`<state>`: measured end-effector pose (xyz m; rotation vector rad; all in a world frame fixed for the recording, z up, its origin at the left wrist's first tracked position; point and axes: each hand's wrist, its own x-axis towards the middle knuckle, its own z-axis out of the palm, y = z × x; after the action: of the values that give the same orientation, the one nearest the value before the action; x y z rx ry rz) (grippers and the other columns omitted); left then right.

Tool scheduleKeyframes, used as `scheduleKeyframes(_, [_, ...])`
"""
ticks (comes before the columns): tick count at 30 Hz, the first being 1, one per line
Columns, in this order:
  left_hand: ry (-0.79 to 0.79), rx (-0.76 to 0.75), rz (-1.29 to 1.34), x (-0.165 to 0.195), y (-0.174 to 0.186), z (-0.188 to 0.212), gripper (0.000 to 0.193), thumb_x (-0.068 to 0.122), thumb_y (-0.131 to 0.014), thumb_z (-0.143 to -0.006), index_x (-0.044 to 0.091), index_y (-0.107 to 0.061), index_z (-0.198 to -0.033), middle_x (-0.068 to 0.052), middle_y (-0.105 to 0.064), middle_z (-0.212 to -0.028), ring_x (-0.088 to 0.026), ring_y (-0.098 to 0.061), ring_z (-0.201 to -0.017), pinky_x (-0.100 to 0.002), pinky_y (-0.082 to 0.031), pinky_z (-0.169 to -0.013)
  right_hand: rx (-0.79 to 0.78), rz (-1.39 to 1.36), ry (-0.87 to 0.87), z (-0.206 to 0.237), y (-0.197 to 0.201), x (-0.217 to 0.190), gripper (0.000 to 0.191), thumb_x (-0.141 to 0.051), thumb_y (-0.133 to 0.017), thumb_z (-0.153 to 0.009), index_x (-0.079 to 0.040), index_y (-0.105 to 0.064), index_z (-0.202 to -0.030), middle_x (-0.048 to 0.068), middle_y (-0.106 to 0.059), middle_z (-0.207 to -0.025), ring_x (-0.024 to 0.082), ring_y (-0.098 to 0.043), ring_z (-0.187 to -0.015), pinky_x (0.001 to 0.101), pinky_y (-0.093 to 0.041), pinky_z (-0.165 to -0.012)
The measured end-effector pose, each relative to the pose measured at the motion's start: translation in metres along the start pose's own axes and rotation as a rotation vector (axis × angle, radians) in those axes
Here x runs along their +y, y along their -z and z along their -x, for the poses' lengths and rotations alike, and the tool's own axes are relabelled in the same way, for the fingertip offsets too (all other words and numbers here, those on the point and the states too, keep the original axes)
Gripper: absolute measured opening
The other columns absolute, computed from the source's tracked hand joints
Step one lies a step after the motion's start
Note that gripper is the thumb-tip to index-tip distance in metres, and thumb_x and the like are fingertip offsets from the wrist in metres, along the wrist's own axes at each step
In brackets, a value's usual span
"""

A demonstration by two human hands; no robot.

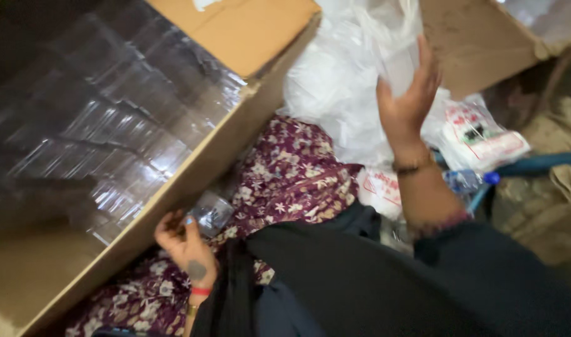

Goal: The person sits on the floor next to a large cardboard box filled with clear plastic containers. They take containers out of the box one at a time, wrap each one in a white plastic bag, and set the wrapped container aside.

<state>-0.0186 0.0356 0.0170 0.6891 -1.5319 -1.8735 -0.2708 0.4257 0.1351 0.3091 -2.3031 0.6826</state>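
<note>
Blur softens most of the frame, and much is cut off or covered. A large cardboard box fills the upper left and runs out past the left and bottom edges; rows of clear plastic containers are stacked inside it, though glare and motion blur make single pieces hard to tell apart, and the box's top left corner is too dark to read. A second cardboard box is cropped at the upper right. Dark clothing covers the lower right of the frame and hides both forearms below the wrists, with a maroon flowered cloth showing beneath it in the centre.

The left hand, at lower centre-left just beside the big box's near wall, is curled around a small clear plastic container. The fingers fold in on it, but the container is see-through and blurred, so its exact shape cannot be made out. A red band sits at that wrist.

The right hand, in the upper centre-right, is spread fairly wide with the fingers raised, palm against a crumpled white plastic bag that bulges across the top centre. Whether the fingers pinch the film or only press it cannot be told. A dark bracelet circles the wrist. Right of that hand lie clear packets with red print, and below them a small plastic bottle with a blue cap, partly hidden by the arm.
</note>
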Motion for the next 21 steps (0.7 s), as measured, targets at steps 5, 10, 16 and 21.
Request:
scheduleKeyframes(5, [-0.049, -0.053, -0.024, 0.005, 0.011, 0.010, 0.039, -0.003, -0.058, -0.104, 0.005, -0.044, -0.140, -0.010, -0.055, -0.135, -0.019, -0.052, -0.124, -0.032, -0.043, -0.112, -0.146, 0.368, 0.105, -0.025, -0.025, 0.074, 0.079, -0.017, -0.083, -0.086, -0.002, -0.046, -0.153, 0.022, -0.052, -0.147, 0.046, -0.047, -0.133, 0.0527, -0.029, -0.117])
scheduleKeyframes(10, [-0.108, -0.004, -0.097, 0.011, 0.026, 0.011, 0.042, -0.003, -0.060, -0.108, 0.008, -0.043, -0.145, -0.010, -0.055, -0.141, -0.017, -0.051, -0.124, -0.032, -0.042, -0.112, -0.047, 0.082, -0.136, 0.000, -0.004, 0.102, 0.054, -0.024, -0.081, -0.104, -0.005, -0.052, -0.145, 0.018, -0.057, -0.139, 0.038, -0.054, -0.129, 0.0469, -0.040, -0.116])
scheduleKeyframes(16, [-0.120, 0.055, -0.122, 0.022, 0.037, 0.010, 0.046, -0.006, -0.060, -0.111, 0.010, -0.041, -0.150, -0.011, -0.053, -0.141, -0.019, -0.051, -0.126, -0.031, -0.043, -0.107, -0.193, 0.098, 0.205, 0.135, 0.045, 0.081, 0.030, -0.017, -0.073, -0.096, 0.000, -0.059, -0.117, 0.019, -0.058, -0.119, 0.041, -0.052, -0.120, 0.0626, -0.029, -0.119])
scheduleKeyframes(21, [-0.088, 0.052, -0.109, 0.024, 0.036, 0.002, 0.047, -0.007, -0.060, -0.110, 0.012, -0.041, -0.149, -0.012, -0.052, -0.145, -0.022, -0.054, -0.126, -0.033, -0.046, -0.107, -0.690, 0.245, 0.156, 0.266, 0.059, 0.064, 0.044, -0.022, -0.073, -0.080, -0.006, -0.063, -0.121, 0.020, -0.057, -0.129, 0.040, -0.052, -0.123, 0.0596, -0.033, -0.111])
